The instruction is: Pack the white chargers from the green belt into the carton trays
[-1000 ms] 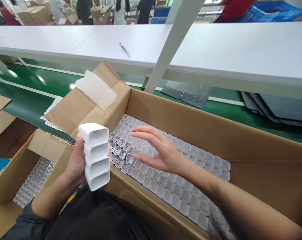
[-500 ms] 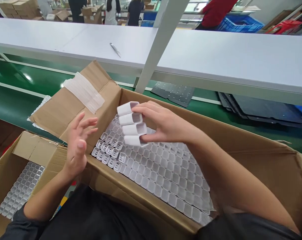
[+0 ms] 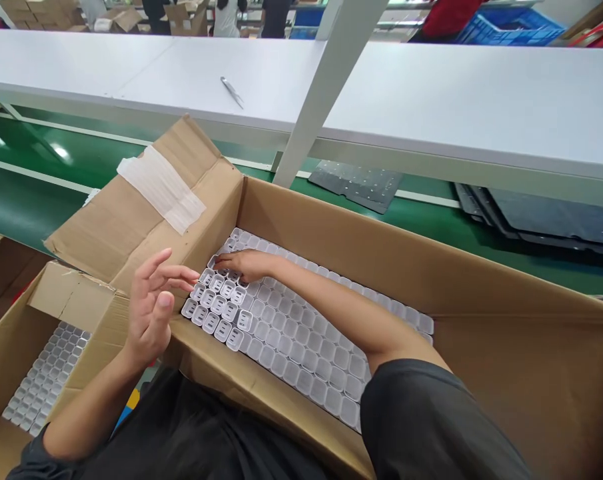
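Inside the large cardboard box (image 3: 331, 213), my right hand (image 3: 251, 265) reaches down to the far left part of the packed layer. Its fingers and thumb span a short row of small white square plastic casings (image 3: 223, 272), which sits among the others. The hand partly hides that row. Nearer the box's left corner stand several rows of open-topped casings (image 3: 211, 323) with dark slots inside. To their right, similar pale square pieces (image 3: 306, 357) fill the layer. My left hand (image 3: 154, 313) hovers over the box's left edge, empty, with fingers apart.
A cardboard flap (image 3: 106, 220) with a white strip leans out at the left. A second box (image 3: 81, 293) with similar pieces stands lower left. Beyond are a slanted post (image 3: 326, 93), a white shelf (image 3: 456, 93) with tweezers (image 3: 231, 92), and black sheets (image 3: 556, 213) on a green surface.
My right hand has gone down and left into the box with the row of white casings, which now sits in the layer. My left hand stays nearly in place. The view has shifted slightly.
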